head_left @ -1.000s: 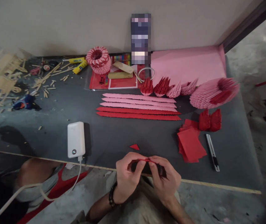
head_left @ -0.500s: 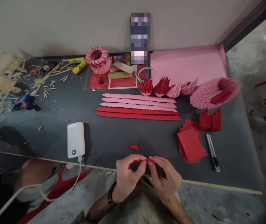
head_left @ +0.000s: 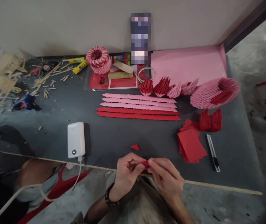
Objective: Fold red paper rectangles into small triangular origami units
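Both hands meet at the near edge of the grey board. My left hand and my right hand pinch a small folded red paper piece between thumbs and fingertips. Just beyond them lies a small red paper triangle. To the right sits a stack of red paper squares with a utility knife beside it. My left wrist wears a dark bead bracelet.
A white power bank with a cable lies left. Long red and pink folded strips, folded-paper cones, a pink modular shape, a ring shape, pink sheet, glue tubes, wooden sticks fill the far side.
My hands have drawn closer together over the red piece. The right hand has shifted left and its fingers now cover more of the paper.
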The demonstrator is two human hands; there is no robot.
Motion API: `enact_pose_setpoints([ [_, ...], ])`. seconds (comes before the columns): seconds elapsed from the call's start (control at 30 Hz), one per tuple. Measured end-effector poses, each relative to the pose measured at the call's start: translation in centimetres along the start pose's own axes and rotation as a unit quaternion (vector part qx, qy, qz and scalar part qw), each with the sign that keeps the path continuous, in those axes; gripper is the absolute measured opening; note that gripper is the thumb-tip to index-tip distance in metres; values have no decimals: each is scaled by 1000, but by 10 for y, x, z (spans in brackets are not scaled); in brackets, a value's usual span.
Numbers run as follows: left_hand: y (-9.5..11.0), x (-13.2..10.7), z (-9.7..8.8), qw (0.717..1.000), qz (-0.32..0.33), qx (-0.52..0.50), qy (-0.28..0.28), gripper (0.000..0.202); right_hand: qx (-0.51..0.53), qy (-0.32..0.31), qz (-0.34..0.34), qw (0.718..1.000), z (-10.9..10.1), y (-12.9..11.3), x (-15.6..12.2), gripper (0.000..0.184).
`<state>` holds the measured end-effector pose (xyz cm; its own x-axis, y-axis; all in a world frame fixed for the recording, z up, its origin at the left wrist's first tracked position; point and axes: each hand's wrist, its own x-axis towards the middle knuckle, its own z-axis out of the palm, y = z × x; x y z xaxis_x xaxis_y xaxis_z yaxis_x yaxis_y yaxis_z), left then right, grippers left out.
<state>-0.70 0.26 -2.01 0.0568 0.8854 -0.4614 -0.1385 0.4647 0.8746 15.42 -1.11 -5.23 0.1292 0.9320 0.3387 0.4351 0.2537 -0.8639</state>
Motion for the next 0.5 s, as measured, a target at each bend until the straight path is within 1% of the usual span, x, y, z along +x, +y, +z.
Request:
enact_pose_setpoints([
  [0.03,-1,0,1,1000,2,-1,3,16,1,-13,-1,1000,-1,-2,2,37],
  [0.07,-3,0,2,1000,18,-3,8,15,4,-22,-1,1000,-1,-4,4,38],
  [0.13,-5,1,4,997,72,13,28,14,10,-27,3,1000,-1,-6,7,33],
  [0.23,-5,2,3,982,144,110,50,2,15,-33,8,999,1,-5,5,30],
  [0.27,-5,1,3,974,158,152,56,4,13,-32,13,999,3,-5,3,29],
  [0.37,-5,-2,0,942,209,251,70,18,2,-16,26,1000,7,-3,-2,24],
  [0.43,-8,-6,-1,917,257,298,63,27,-7,-11,34,999,9,-3,-3,21],
  [0.5,-14,-10,-2,894,296,332,55,37,-10,-21,47,999,8,-2,-2,19],
])
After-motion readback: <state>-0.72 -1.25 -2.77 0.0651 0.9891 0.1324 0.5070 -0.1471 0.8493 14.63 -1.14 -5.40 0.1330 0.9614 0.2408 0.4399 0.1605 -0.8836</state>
